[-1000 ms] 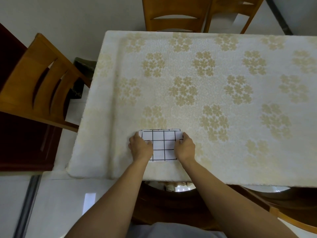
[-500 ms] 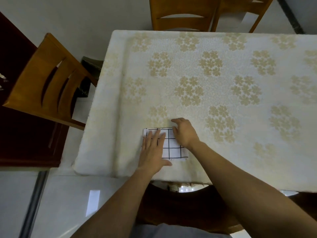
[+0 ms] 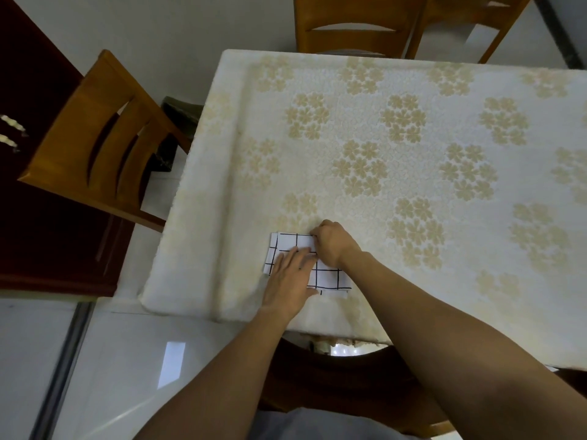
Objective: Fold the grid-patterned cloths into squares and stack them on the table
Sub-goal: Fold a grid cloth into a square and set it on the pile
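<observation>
Left of the table (image 3: 413,160) stands a wooden chair (image 3: 95,147). At the table's near-left corner, your left hand (image 3: 290,277) lies flat, fingers straight, pressing the grid cloth (image 3: 328,276). Your right hand (image 3: 332,241), fingers curled, pinches the cloth's far edge.

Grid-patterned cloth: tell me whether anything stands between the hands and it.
Nothing visible does. The left hand lies flat on the grid-patterned cloth with straight fingers, and the right hand curls its fingers at the cloth's far edge, seemingly pinching a fold. The cloth lies on the table.
</observation>
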A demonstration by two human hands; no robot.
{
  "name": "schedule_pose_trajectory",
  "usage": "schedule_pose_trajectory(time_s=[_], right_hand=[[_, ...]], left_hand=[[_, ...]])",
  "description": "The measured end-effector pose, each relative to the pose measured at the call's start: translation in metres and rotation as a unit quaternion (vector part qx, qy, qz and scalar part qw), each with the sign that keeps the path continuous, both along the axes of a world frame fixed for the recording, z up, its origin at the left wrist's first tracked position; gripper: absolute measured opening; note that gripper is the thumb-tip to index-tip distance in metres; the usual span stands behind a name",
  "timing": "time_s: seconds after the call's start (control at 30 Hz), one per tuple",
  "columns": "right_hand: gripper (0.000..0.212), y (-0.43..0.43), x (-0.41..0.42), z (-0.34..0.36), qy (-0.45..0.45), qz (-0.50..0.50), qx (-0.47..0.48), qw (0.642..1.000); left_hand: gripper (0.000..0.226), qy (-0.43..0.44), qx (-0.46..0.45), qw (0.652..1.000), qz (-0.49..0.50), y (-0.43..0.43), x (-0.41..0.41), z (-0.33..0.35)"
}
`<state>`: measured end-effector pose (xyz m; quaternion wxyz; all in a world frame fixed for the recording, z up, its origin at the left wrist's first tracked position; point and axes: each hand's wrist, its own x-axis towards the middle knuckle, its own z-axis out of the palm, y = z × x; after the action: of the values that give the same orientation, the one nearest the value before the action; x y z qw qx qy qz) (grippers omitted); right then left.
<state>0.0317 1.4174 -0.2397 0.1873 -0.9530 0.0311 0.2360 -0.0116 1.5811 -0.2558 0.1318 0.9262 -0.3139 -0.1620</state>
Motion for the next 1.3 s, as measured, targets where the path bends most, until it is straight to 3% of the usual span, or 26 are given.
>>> schedule_pose_trajectory(time_s=[0.33, 0.47, 0.7, 0.83, 0.9, 1.07, 1.3], right_hand=[[0.025, -0.004, -0.004, 0.002, -0.02, -0.009, -0.006, 1.0], [0.035, -0.005, -0.005, 0.002, -0.011, -0.002, -0.008, 1.0], [0.031, -0.008, -0.01, 0.0, -0.01, -0.006, 0.009, 1.0], [0.043, -0.02, -0.031, -0.001, -0.096, -0.082, 0.041, 0.991], [0.054, -0.021, -0.052, -0.003, -0.112, -0.112, 0.042, 0.986], [0.064, 0.003, -0.095, -0.016, -0.159, -0.022, -0.068, 0.985], [0.068, 0.017, -0.097, -0.033, -0.094, 0.057, -0.075, 0.991]], left_hand=[[0.081, 0.037, 0.021, 0.999, -0.025, 0.004, 0.001, -0.001], [0.073, 0.033, 0.015, 0.999, -0.032, 0.003, -0.001, -0.001], [0.065, 0.023, 0.002, 0.999, -0.035, 0.003, 0.0, -0.001], [0.067, 0.035, -0.037, 0.998, -0.043, 0.007, -0.002, 0.005], [0.064, 0.021, -0.058, 0.998, -0.001, 0.011, -0.001, 0.006], [0.068, 0.027, 0.035, 0.999, 0.025, 0.008, 0.0, 0.003], [0.078, 0.096, 0.055, 0.994, 0.02, -0.003, 0.002, -0.004]])
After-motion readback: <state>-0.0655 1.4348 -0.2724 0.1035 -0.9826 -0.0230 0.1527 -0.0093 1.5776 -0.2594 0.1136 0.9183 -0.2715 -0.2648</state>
